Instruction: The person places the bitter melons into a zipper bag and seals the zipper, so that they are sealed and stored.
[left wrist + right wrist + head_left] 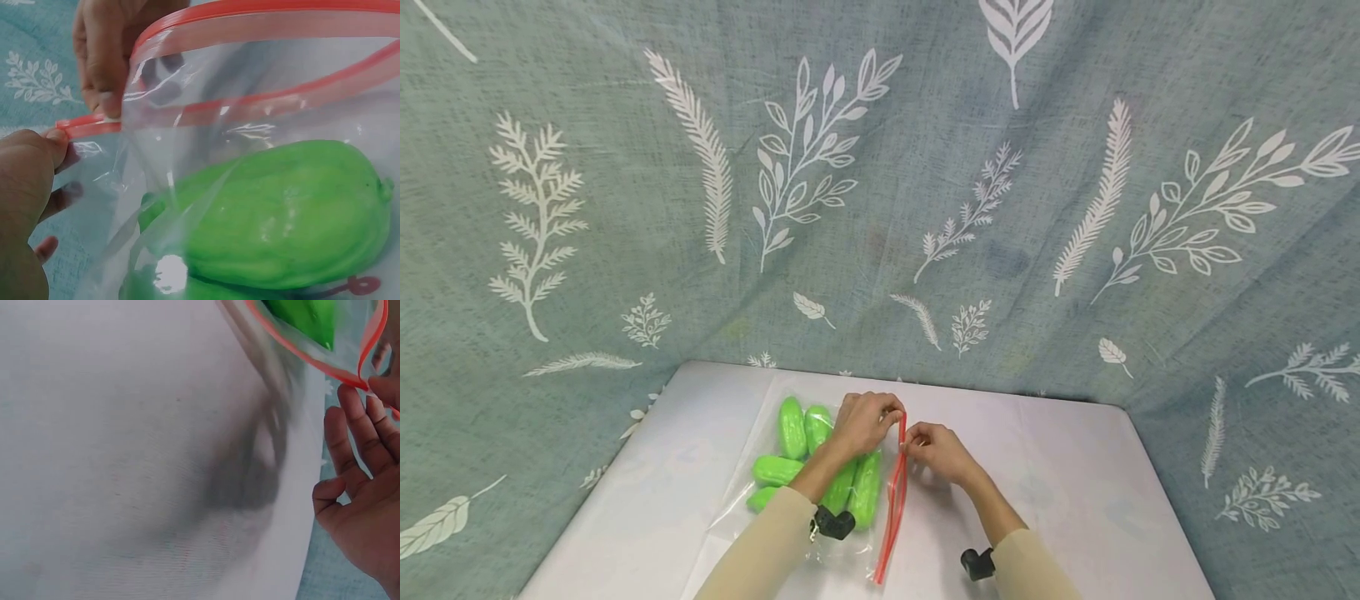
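A clear zip bag (737,500) with a red zip strip (892,508) lies on the table. Several bright green, cucumber-shaped vegetables (867,492) are inside it. At the far end of the strip, my left hand (867,422) pinches the red corner between thumb and finger. Just nearer to me, my right hand (938,450) pinches the strip with thumb and forefinger, its other fingers loosely bent. In the left wrist view the two red edges (300,94) meet at the fingers and part beyond them, above one green vegetable (281,212).
The bag lies on a white-covered table (1075,500). Behind and beside it hangs a grey-green leaf-print cloth (880,250). Both forearms wear light sleeves (760,550), with small black devices (835,522) at the wrists.
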Available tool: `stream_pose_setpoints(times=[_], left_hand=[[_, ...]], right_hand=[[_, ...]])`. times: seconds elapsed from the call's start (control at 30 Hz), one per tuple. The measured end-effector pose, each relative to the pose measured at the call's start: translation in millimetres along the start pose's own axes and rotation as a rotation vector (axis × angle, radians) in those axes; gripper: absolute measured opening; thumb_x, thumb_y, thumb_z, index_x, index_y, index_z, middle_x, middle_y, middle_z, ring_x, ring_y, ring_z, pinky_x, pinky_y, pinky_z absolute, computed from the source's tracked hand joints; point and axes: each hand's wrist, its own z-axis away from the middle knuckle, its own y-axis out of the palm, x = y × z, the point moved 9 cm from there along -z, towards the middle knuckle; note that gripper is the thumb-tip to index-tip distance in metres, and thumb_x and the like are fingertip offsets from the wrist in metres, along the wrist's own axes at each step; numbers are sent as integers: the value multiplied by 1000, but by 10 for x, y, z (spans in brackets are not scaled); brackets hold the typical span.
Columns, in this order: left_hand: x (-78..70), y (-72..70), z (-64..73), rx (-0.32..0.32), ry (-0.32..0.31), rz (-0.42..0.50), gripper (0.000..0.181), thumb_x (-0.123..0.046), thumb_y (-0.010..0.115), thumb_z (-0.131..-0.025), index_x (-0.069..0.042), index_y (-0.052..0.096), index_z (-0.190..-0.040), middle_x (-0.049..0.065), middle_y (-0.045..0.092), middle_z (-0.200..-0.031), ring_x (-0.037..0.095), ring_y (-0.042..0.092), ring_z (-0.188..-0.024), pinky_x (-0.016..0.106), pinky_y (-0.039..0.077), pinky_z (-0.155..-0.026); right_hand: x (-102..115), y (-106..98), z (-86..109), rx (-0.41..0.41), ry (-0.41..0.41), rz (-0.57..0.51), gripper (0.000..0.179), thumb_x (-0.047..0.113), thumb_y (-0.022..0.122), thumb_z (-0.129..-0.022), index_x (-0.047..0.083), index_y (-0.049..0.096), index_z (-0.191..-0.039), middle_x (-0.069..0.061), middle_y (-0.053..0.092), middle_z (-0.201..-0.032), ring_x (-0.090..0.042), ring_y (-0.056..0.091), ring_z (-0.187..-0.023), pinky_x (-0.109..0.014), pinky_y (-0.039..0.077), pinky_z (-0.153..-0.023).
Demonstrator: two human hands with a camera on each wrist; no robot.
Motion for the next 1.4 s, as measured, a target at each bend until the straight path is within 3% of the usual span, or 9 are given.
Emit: stream_pose_setpoints(times=[0.23, 0.53, 0.87, 1.2, 1.4], left_hand=[[10, -77, 8, -17, -4, 7, 7, -34, 67, -97, -32, 73, -95, -16, 71, -87, 7, 62, -84, 47, 45, -95], [67, -152, 2, -62, -29, 50, 7, -34, 67, -96, -31, 74, -96, -16, 71, -87, 8, 61, -84, 46, 44, -94], [182, -245, -17, -115, -77, 68, 11, -37, 66, -97, -31, 74, -99, -16, 73, -91, 9, 64, -87, 45, 44, -92], [306, -376, 2, -163, -150, 101, 12, -37, 66, -96, -28, 74, -99, -9, 74, -93, 14, 65, -85, 46, 43, -90], [385, -429, 2, -178, -189, 122, 15, -37, 64, -97, -27, 75, -102, -8, 75, -97, 14, 65, -85, 49, 41, -95]], right_hand=[[-28, 132, 127, 73, -4, -22, 13, 25, 68, -92, 12, 67, -95, 1, 64, -81, -14, 59, -73, -29, 48, -62], [-62, 309, 348, 229, -2, -57, 11, 21, 68, -91, 10, 68, -94, -11, 70, -84, -30, 66, -74, -29, 49, -58], [-108, 442, 504, 362, 4, -39, 12, 23, 71, -88, 11, 68, -86, -5, 68, -75, -15, 58, -66, -22, 44, -55], [-171, 550, 709, 503, 66, 9, 12, 23, 73, -84, 16, 65, -79, 6, 61, -68, -7, 47, -61, -22, 35, -54], [-148, 605, 828, 564, 62, -21, 15, 21, 75, -83, 11, 65, -77, 6, 61, -67, -7, 48, -60, -21, 34, -53]])
